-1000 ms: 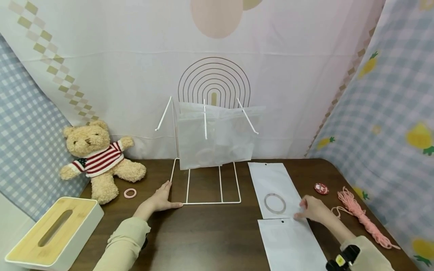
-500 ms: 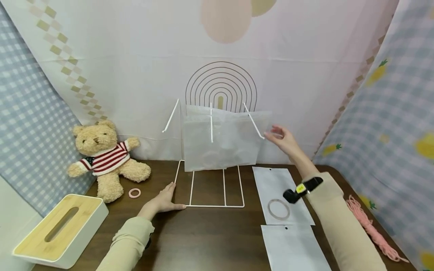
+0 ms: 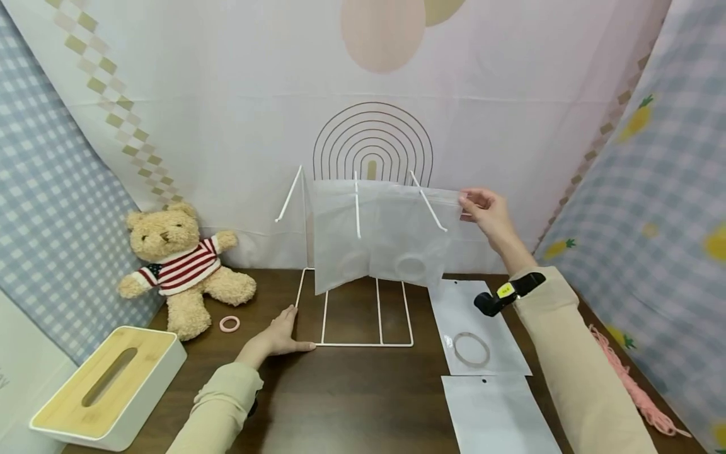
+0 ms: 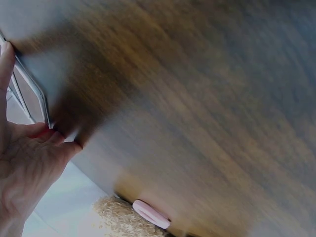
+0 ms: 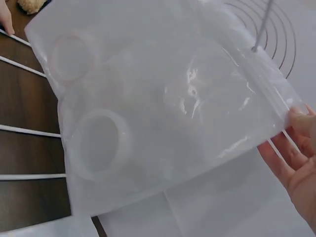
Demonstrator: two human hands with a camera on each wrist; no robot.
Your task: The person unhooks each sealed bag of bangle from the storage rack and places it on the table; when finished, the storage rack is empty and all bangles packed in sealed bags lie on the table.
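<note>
A white wire rack [image 3: 363, 345] with three hooked prongs stands on the brown table. Frosted zip bags hang on it, and a ring shows through the right-hand zip bag [image 3: 405, 230]. My right hand [image 3: 492, 217] pinches this bag's upper right corner between thumb and fingers; the right wrist view shows the pinch too, with a prong [image 5: 260, 29] through the bag's top strip. At the rack's front left corner my left hand [image 3: 276, 335] rests with fingers spread, thumb and fingertips against the base wire [image 4: 34, 89].
White bags lie at the right, the farther bag [image 3: 467, 309] with a ring inside, the nearer bag [image 3: 499, 413] below it. Pink cord [image 3: 632, 388] lies beyond my right sleeve. To the left are a teddy bear [image 3: 181, 265], a pink ring [image 3: 229, 324] and a tissue box [image 3: 110, 388].
My right hand has gone from the bags on the table up to the rack and taken the hanging bag's corner, spreading it to the right. The left hand stays on the rack base.
</note>
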